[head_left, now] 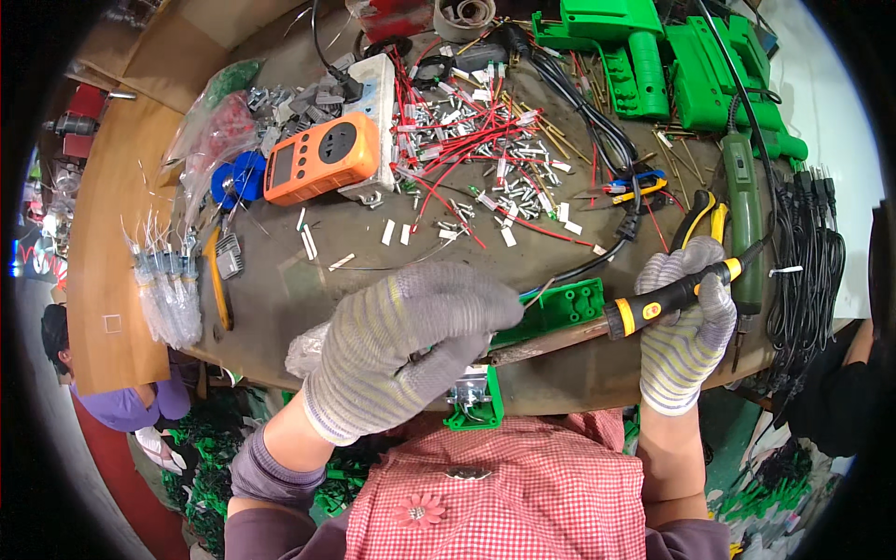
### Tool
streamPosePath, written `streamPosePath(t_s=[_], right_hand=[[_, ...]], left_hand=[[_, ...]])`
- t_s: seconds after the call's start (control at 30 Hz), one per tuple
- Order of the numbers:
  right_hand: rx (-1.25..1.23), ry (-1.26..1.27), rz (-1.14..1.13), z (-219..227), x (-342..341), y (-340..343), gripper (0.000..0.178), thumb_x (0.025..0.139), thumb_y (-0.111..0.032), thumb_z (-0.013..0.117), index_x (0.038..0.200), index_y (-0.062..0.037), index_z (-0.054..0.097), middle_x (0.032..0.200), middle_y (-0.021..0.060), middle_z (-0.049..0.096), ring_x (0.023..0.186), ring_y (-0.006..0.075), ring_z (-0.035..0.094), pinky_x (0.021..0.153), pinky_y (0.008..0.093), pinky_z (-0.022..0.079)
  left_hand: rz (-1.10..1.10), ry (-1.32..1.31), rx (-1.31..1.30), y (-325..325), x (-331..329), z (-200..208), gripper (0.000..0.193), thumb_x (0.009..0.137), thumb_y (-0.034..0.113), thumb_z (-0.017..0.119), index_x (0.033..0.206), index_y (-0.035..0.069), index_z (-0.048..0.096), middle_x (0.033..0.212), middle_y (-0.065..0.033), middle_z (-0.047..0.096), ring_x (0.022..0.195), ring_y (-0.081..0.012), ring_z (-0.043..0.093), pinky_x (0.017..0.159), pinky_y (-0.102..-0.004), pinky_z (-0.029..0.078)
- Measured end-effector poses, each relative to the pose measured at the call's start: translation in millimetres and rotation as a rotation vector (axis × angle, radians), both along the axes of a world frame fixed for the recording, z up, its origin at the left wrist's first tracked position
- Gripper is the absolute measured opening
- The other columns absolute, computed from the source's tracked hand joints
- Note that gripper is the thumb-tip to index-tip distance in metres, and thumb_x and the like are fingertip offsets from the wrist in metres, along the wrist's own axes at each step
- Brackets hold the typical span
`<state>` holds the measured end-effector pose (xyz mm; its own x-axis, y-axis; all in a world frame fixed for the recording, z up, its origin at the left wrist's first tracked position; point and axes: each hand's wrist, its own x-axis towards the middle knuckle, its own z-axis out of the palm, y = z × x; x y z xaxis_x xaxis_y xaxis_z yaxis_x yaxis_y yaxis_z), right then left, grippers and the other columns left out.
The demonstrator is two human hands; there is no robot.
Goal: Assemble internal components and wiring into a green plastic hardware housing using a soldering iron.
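My right hand (686, 322), in a striped grey glove, is closed around the black and yellow handle of a soldering iron (653, 304). The iron's brownish barrel points left, toward my other hand's fingertips. My left hand (411, 341), gloved likewise, has its fingers curled together; what they pinch is hidden. Beneath the barrel lies an open green plastic housing (560, 308). Its lower end, with a metal part (471, 387) and wires, shows below my left fingers. A black power cord (623, 238) runs down to the housing, its end hidden by my left hand.
An orange meter (322, 161) leans on a white power strip (373, 103). Red-wired parts (467, 140) and screws lie scattered behind my hands. Green housings (644, 65) are stacked at the far right. A green electric screwdriver (742, 205), pliers (705, 219) and black cords (807, 271) lie right.
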<state>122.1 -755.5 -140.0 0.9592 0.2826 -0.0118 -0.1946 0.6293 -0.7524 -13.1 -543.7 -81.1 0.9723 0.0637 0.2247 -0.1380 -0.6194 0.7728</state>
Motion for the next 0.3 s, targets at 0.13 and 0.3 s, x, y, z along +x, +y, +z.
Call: streamPosePath(t_s=[0.13, 0.3], right_hand=[[0.025, -0.03, 0.036, -5, 4, -5, 0.03, 0.088, -0.024, 0.068, 0.104, -0.0036, 0.055, 0.074, 0.002, 0.054, 0.052, 0.0087, 0.043, 0.063, 0.0255, 0.041], [0.09, -0.079, 0.119, -7, 6, -5, 0.03, 0.088, -0.024, 0.069, 0.104, -0.0029, 0.054, 0.069, 0.0017, 0.051, 0.049, 0.0089, 0.041, 0.06, 0.0251, 0.041]], left_hand=[[0.092, 0.076, -0.303, -2, -12, -2, 0.027, 0.093, 0.013, 0.062, 0.115, -0.003, 0.066, 0.095, -0.0125, 0.073, 0.09, -0.0206, 0.069, 0.089, -0.0378, 0.053], [0.257, 0.241, -0.586, -8, -17, 1, 0.038, 0.089, 0.018, 0.07, 0.12, -0.002, 0.064, 0.099, -0.0134, 0.073, 0.098, -0.0214, 0.069, 0.11, -0.0445, 0.041]])
